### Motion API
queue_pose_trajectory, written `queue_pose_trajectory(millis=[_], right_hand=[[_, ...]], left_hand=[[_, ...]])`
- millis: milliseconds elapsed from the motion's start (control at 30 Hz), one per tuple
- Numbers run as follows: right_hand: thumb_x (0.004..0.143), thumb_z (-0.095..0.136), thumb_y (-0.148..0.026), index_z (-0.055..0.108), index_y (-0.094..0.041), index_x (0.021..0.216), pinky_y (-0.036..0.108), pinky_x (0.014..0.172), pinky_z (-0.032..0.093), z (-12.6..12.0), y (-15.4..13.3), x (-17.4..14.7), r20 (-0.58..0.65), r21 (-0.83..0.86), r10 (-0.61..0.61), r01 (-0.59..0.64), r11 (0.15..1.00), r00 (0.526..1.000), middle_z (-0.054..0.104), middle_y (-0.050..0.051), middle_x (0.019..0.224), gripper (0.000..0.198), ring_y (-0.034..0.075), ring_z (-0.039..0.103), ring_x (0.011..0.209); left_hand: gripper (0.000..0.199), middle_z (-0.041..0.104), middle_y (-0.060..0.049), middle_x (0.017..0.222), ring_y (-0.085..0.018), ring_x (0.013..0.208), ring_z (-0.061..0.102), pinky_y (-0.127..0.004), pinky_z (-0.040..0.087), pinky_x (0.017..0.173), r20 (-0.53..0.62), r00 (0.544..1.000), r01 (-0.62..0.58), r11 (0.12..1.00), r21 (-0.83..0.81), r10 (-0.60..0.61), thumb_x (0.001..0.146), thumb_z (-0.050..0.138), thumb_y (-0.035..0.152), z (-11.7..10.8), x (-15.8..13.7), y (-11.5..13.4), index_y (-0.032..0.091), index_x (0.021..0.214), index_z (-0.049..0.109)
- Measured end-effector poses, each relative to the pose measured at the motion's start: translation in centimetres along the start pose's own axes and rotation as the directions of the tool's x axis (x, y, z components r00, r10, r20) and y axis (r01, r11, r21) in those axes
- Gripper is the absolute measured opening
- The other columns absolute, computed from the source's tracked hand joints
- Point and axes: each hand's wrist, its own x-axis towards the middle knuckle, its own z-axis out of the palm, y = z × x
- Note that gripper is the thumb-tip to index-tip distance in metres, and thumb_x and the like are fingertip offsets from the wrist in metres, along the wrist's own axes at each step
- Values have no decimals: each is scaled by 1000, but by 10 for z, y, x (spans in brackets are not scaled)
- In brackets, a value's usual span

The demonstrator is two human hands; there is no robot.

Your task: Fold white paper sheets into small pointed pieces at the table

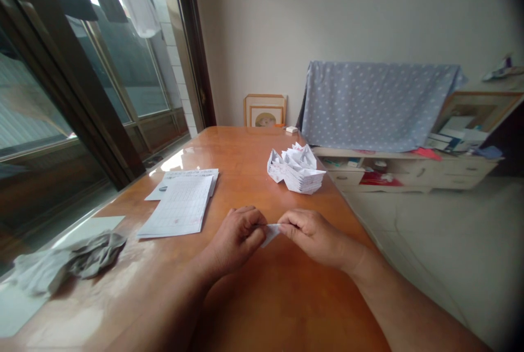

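- Filling much of the middle and bottom of the frame, a glossy orange-brown wooden table; probably a good hard backing for pressing a crease flat, with bare surface at bottom centre
- Left of centre, a loose stack of flat white ruled paper sheets; best left undisturbed, well apart from the work at centre
- At the lower left edge, a crumpled grey-and-white cloth; likewise no need to touch
- Right of centre, above the work, a pile of folded white paper shapes with pointed peaks and closely layered edges; to be spared any knock from wrist or elbow, likely being light and easily crushed
- Just below centre, bare left hand, thumb and forefinger pinching the left end of the paper in hand, other fingers curled in; exact fingertip contact partly hidden, cannot tell
- Just right of that, bare right hand, thumb and forefinger pinching the right end, remaining fingers bent and close together
- Between both, below the centre of the frame, a small folded white paper piece, held above the table, one corner pointing down; apparently mid-crease, so first match the edges, then pinch firmly and run the thumbs outward along the fold, with even tension and no hard tug, for fear of a tear or a skewed line
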Motion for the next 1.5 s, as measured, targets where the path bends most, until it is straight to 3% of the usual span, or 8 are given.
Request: queue_pose_trajectory(millis=[167,400,633,800,1200,1500], right_hand=[[99,53,-31,67,-19,86,26,71,43,-4,-1,-1,-1,28,-11,11,1000,1000,65,0,80,23,14,60,76],[99,51,-39,68,-19,89,27,70,44,2,11,2,27,209,129,-131,969,991,64,0,81,28,15,57,75],[100,49,-40,67,-18,88,27,69,43,0,14,4,-14,207,114,-109,972,993,60,0,78,31,15,53,72],[100,49,-41,66,-18,85,28,70,43,0,16,4,-69,199,123,-107,974,990,61,1,79,31,16,53,73],[98,53,-43,70,-17,90,31,75,48,-9,25,6,-66,280,149,-125,952,987,68,4,85,32,18,60,79],[95,57,-43,68,-17,83,30,76,49,-11,27,5,-80,346,194,-155,925,978,67,4,80,31,17,60,78]], left_hand=[[14,65,0,79,-14,75,58,-28,41,72,5,1000,11,997,-76,-10,91,51,15,-1,0,0,18,79,59],[15,63,-1,76,-14,71,56,-26,43,67,-3,998,61,989,-133,-62,89,50,18,-1,1,-1,18,77,59],[17,64,-1,76,-14,71,58,-25,43,66,15,990,143,962,-234,-143,92,50,23,1,1,-4,17,81,62],[20,64,0,74,-15,70,58,-25,41,62,-3,979,200,956,-215,-205,92,51,27,-2,1,-9,17,80,63],[17,66,0,73,-15,69,60,-25,42,62,-18,984,172,975,-141,-176,86,51,19,-9,-1,-25,18,76,65],[18,70,-2,75,-17,71,63,-26,45,64,-9,973,226,953,-203,-233,83,53,21,-15,0,-30,17,78,70]])
